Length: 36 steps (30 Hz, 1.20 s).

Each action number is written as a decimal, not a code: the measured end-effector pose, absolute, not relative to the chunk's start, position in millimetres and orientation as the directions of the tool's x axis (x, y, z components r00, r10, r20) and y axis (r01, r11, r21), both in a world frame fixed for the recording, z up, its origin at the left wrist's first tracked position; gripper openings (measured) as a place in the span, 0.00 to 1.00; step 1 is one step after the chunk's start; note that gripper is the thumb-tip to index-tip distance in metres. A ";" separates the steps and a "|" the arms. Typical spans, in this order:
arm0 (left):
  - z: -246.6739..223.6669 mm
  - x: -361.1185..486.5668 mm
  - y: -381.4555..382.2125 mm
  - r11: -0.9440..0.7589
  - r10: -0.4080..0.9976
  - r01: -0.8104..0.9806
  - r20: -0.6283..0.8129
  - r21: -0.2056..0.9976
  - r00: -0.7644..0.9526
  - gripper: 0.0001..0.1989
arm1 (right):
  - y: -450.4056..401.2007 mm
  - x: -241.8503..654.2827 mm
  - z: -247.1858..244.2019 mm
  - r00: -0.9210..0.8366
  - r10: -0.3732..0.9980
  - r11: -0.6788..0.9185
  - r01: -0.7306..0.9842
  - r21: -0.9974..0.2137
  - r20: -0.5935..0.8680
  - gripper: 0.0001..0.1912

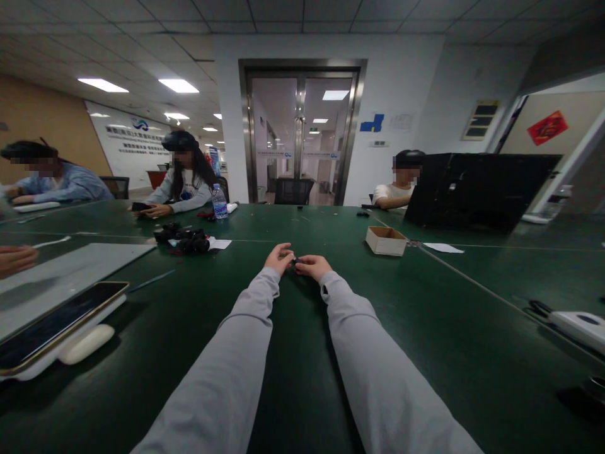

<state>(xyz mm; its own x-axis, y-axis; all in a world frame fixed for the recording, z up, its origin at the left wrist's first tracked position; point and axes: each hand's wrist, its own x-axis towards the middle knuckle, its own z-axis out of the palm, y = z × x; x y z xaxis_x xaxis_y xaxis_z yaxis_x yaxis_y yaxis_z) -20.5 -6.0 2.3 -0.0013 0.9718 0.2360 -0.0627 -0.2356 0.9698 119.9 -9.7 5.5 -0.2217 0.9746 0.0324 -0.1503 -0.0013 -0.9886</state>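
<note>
Both of my arms in grey sleeves reach forward over the green table, and the hands nearly meet at its middle. My right hand (314, 267) is closed, with its fingertips pinched on a small dark piece (296, 260). What kind of piece it is, I cannot make out at this size. Just to its left is my left hand (279, 258), its fingers stretched toward the piece and the upper finger lifted apart from the others. Whether the left fingertips touch the piece is not clear.
An open cardboard box (386, 241) stands right of my hands, near a large black monitor (482, 192). Black devices (184, 238) and a water bottle (220, 203) are at the left. A phone (61, 321) lies near left. Several people sit around the table (302, 378).
</note>
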 end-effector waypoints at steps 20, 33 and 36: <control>4.2 -18.8 -8.9 -0.251 0.968 0.029 0.250 0.968 0.022 0.16 | -11.7 119.7 8.1 -0.203 0.979 -0.003 -0.173 -0.985 0.033 0.10; 8.1 -19.8 -14.1 -0.255 0.965 -0.021 0.255 0.967 0.062 0.17 | -9.9 121.2 5.9 -0.226 0.973 0.001 -0.183 -0.983 0.043 0.11; 5.6 -19.4 -9.2 -0.243 0.969 0.006 0.242 0.970 0.056 0.15 | -9.3 121.0 5.5 -0.220 0.975 0.003 -0.173 -0.985 0.042 0.11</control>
<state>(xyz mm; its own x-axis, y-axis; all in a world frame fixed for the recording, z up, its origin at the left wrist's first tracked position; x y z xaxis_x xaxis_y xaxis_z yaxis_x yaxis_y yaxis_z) -19.4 -9.2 5.6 0.0564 0.9686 0.2422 0.0064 -0.2429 0.9700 121.0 -9.3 5.5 -0.2195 0.9747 0.0415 -0.1733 0.0029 -0.9849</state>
